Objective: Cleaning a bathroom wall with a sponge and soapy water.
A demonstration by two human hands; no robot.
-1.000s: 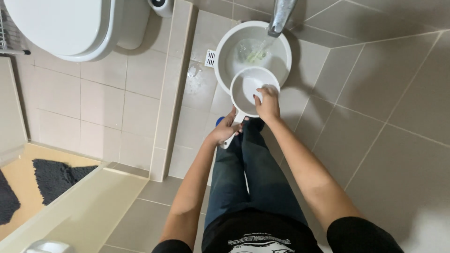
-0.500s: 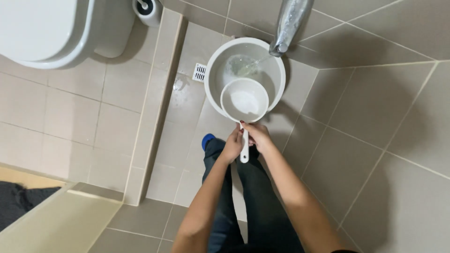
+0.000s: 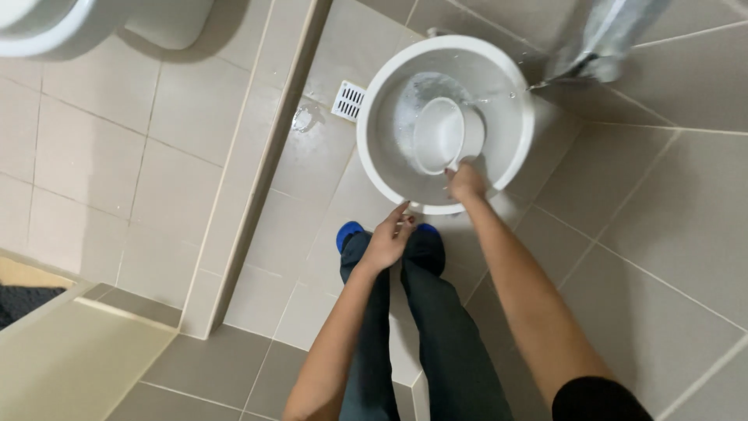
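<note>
A large white bucket (image 3: 374, 156) stands on the grey tiled floor with water foaming in its bottom. My right hand (image 3: 466, 183) reaches over the bucket's near rim and grips the handle of a small white scoop (image 3: 440, 134), which sits tilted inside the bucket. My left hand (image 3: 387, 240) hovers just outside the bucket's front rim, fingers loosely spread, holding nothing. My legs in dark trousers and blue slippers (image 3: 348, 233) are right below the bucket.
A metal tap (image 3: 604, 39) hangs above the bucket's far right side. A white floor drain (image 3: 349, 100) lies to the left of the bucket. A raised tiled kerb (image 3: 257, 171) runs diagonally, with a white toilet (image 3: 86, 23) beyond it at top left.
The scoop went from above the bucket's near rim down into the bucket. My left hand came off the scoop's handle; only my right hand keeps hold. The view moved closer.
</note>
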